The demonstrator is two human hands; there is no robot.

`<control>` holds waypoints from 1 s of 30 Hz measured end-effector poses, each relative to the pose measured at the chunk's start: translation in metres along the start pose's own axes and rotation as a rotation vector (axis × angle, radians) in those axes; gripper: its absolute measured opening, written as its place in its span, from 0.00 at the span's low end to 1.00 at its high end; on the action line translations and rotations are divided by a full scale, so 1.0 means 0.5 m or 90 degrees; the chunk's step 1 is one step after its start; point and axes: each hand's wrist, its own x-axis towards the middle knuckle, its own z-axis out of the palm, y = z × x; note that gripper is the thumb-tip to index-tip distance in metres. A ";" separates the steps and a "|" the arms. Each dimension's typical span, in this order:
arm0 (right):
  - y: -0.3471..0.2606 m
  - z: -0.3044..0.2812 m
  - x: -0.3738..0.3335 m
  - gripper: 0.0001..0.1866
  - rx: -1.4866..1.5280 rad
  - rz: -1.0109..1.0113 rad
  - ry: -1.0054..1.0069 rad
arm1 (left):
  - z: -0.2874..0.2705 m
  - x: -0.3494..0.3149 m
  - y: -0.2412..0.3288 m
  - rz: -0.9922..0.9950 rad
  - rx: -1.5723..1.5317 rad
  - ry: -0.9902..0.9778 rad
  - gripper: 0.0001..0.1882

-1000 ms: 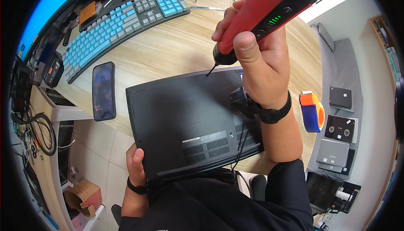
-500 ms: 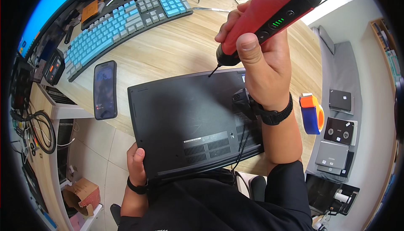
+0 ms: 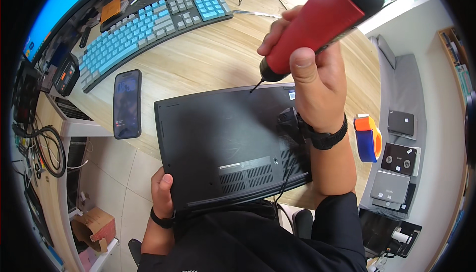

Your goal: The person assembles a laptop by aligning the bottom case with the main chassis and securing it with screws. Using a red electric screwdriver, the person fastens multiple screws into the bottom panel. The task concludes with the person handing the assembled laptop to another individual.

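Observation:
A black laptop (image 3: 223, 133) lies bottom side up at the near edge of the wooden desk, its vents toward me. My right hand (image 3: 317, 79) is wrapped round a red and black electric screwdriver (image 3: 317, 24), held tilted above the laptop. The thin bit of the screwdriver reaches down to the bottom cover near its far edge; whether it sits in a screw I cannot tell. My left hand (image 3: 162, 192) grips the laptop's near left corner, thumb on top and the other fingers mostly hidden.
A blue and grey keyboard (image 3: 153, 31) and a phone (image 3: 127, 104) lie left of and beyond the laptop. An orange and blue tape dispenser (image 3: 367, 138) stands at the right. Several laptops (image 3: 391, 187) rest on a grey sofa. A cable hangs by my right wrist.
The screwdriver has rolled in my right hand, so its lit button panel is turned out of sight. Its bit stays near the same far-edge spot. The whole view has shifted slightly.

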 end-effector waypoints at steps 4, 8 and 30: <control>0.003 0.003 -0.001 0.37 0.018 0.008 -0.026 | 0.003 0.000 0.006 0.003 0.008 -0.007 0.31; 0.011 -0.014 0.003 0.39 0.105 0.000 -0.045 | 0.006 0.001 0.006 0.005 -0.003 -0.006 0.30; 0.000 -0.202 -0.049 0.28 0.044 -0.011 0.128 | 0.012 0.004 0.006 0.063 0.111 0.009 0.29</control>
